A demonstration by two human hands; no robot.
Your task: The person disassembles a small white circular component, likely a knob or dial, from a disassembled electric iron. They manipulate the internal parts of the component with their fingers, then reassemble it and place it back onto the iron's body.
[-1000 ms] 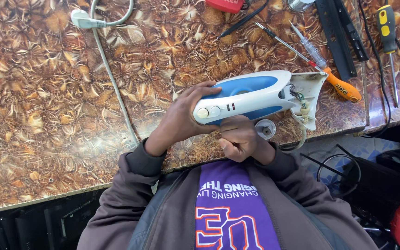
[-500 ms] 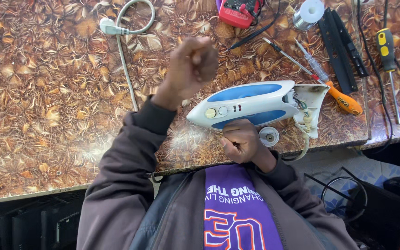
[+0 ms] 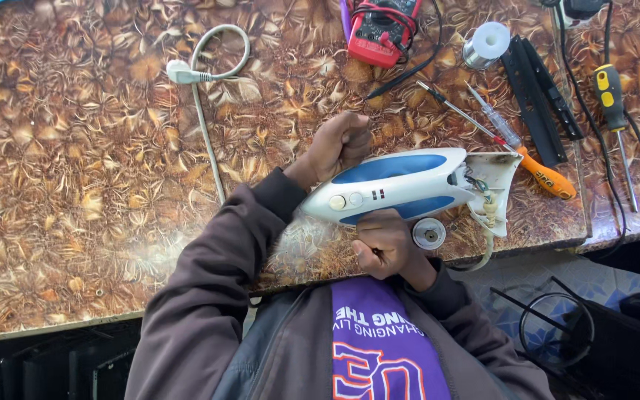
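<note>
While leaning over the patterned table (image 3: 75, 185), rests left hand (image 3: 342, 144) as a closed fist against far side of iron (image 3: 401, 185), touching the blue handle. Clenches right hand (image 3: 383, 241) at near side of iron, knuckles against the body; can't tell whether anything is pinched inside. Half a second back, had left hand lifted clear beyond iron; now down on it. Right hand and iron unchanged. Iron: white shell, blue handle and trim, lying on its side at the table's near edge, rear cover off, wiring exposed. Small round dial (image 3: 429, 233) just beside iron's near edge. Orange-handled screwdriver (image 3: 550, 178) just past the open rear end.
</note>
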